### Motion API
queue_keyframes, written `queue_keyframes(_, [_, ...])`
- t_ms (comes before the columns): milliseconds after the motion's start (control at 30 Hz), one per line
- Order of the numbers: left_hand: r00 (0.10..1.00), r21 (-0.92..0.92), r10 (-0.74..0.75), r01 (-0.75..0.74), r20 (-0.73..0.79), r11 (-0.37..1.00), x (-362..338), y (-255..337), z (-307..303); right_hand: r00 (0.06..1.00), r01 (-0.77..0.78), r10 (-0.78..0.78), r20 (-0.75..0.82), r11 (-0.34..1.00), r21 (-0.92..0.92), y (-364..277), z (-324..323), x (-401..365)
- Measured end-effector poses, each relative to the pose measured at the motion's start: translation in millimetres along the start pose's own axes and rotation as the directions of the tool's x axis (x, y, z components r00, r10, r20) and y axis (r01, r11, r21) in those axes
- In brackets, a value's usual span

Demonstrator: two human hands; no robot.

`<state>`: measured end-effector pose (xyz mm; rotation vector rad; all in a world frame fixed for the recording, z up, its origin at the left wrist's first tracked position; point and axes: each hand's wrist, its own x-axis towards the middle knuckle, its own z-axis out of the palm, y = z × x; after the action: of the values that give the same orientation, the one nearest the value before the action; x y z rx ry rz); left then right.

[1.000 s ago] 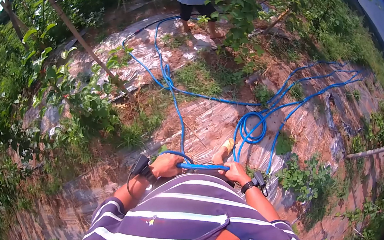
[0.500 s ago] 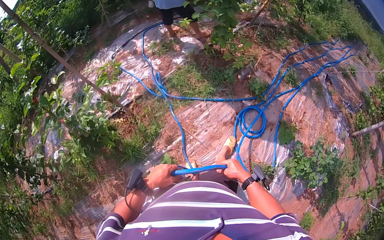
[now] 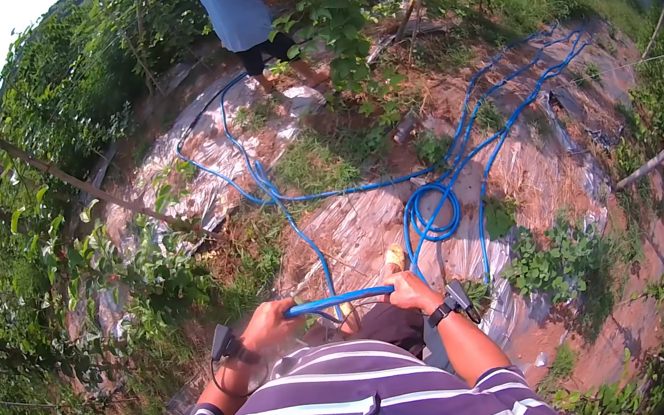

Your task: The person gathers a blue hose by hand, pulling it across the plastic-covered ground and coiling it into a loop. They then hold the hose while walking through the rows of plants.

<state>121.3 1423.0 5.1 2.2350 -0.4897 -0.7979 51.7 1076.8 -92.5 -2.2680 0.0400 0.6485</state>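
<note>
A blue hose [image 3: 340,300] stretches between my two hands in front of my waist. My left hand [image 3: 269,325] is closed around its left end of the held stretch, slightly blurred. My right hand [image 3: 412,291] grips it on the other side, with the fingers wrapped round. From the hands the hose runs down to the ground, where a loose coil [image 3: 432,212] lies ahead of my right hand. More lengths of it trail toward the far left and the far right.
A person in a light blue shirt [image 3: 232,9] stands among plants up ahead. Plastic sheeting [image 3: 343,227] covers the ground between leafy rows. Wooden poles [image 3: 60,173] slant at the left, and another pole [image 3: 654,159] juts in at the right. A low green plant [image 3: 557,265] grows near my right side.
My view has tilted, and the person ahead appears farther left. Both hands still hold the hose; they appear slightly farther apart, and my left hand sits a little lower.
</note>
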Motion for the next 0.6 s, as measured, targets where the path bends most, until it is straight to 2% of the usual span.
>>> queue_keyframes(167, [0.997, -0.009, -0.075, 0.074, -0.016, 0.997, 28.4, 29.1, -7.5, 0.991, 0.125, -0.131, 0.028, 0.979, 0.163, 26.5, -14.9, 20.9])
queue_keyframes(300, [0.993, -0.011, -0.121, 0.121, 0.011, 0.993, 56.4, 41.8, -1.1, 0.989, 0.087, -0.112, 0.096, 0.97, 0.227, 49.6, -36.6, 42.2])
queue_keyframes(400, [0.981, 0.077, -0.183, 0.177, 0.068, 0.981, 80.3, 36.5, 10.7, 0.987, 0.073, -0.103, 0.125, 0.972, 0.224, 61.8, -69.9, 53.9])
queue_keyframes(467, [0.977, 0.056, -0.186, 0.182, 0.1, 0.982, 98.8, 47.1, 14.2, 0.987, 0.092, -0.11, 0.119, 0.985, 0.148, 72.0, -89.8, 62.1])
queue_keyframes(533, [0.971, 0.117, -0.213, 0.2, 0.111, 0.973, 116.0, 57.6, 16.9, 0.989, 0.082, -0.108, 0.102, 0.969, 0.232, 84.1, -103.6, 66.6])
queue_keyframes(600, [0.964, 0.035, -0.24, 0.237, 0.112, 0.971, 134.8, 63.6, 21.4, 0.991, 0.082, -0.109, 0.078, 0.951, 0.299, 98.9, -118.9, 77.1])
